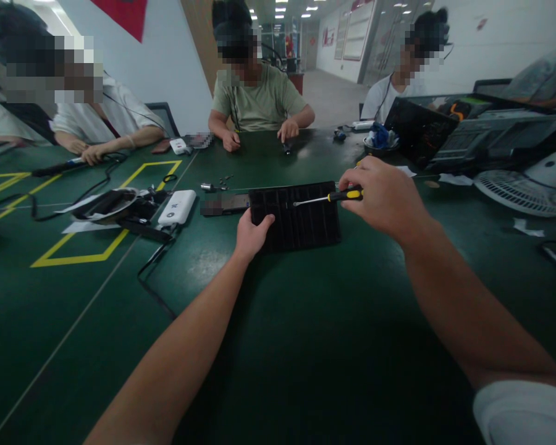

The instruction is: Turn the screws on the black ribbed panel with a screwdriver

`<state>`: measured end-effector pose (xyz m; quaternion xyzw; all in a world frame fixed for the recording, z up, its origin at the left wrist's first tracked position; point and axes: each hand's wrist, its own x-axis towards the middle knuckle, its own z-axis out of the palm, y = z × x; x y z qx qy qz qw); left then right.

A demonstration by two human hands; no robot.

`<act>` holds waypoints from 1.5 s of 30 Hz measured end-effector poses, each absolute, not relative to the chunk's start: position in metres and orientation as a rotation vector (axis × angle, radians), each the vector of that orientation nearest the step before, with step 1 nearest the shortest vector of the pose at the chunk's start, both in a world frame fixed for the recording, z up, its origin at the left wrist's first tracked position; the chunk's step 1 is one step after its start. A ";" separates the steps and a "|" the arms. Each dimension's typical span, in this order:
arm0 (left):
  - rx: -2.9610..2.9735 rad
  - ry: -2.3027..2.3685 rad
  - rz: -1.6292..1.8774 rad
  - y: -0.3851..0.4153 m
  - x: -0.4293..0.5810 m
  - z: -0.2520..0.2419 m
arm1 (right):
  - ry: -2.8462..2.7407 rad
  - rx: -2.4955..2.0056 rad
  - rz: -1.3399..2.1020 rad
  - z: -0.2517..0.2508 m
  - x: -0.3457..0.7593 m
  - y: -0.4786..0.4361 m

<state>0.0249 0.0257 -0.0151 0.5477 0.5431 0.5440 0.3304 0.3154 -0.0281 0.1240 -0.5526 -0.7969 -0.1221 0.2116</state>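
Observation:
My left hand (252, 236) grips the left edge of a flat black tray (306, 225) with ridges or slots across it, its thumb on top. In my right hand (382, 194) is a screwdriver (340, 194) with a yellow and black handle, pinched by the fingers. Its metal shaft points left over the tray; I cannot tell whether the tip touches it. Just behind the tray's left side lies a dark flat object (225, 204), partly blurred out. A small metal cylinder (207, 186) and several tiny dark pieces (226, 181) lie beyond it.
Left on the green table (315, 334) are a white power bank (176, 207), cables and a round device (115, 204). At right stand a white fan (528, 185) and black equipment (482, 133). Several people sit around the table; one across (257, 96) reaches toward a small dark object.

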 end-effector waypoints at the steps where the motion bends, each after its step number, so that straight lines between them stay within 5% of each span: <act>1: 1.427 1.423 1.421 0.026 0.025 -0.015 | -2.211 -1.539 -0.336 0.124 0.315 -0.028; 45: 1.463 1.404 1.436 0.032 0.021 -0.025 | -2.195 -1.992 -0.116 0.133 0.304 -0.035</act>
